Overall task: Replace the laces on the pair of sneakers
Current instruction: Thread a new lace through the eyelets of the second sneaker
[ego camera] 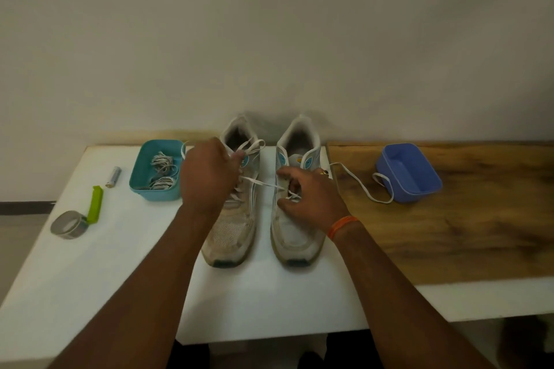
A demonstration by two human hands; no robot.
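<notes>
Near the table's [90, 278] far edge stand two sneakers, where the left hand [209, 177] pinches a white lace [260, 182] above the left sneaker [232, 231] while the right hand's [308, 198] curled fingers grip that lace at the right sneaker's [295, 237] eyelets.

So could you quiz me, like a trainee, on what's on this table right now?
1. True or false: the blue tub holds coiled laces.
2. Which lies nearest the grey tape roll? A battery B green clip C blue tub
3. The lace stretched between the shoes is pinched by the ___ hand at its end over the right sneaker.

Key: 1 false, the laces are in the teal tub; 2 B; 3 right.
</notes>
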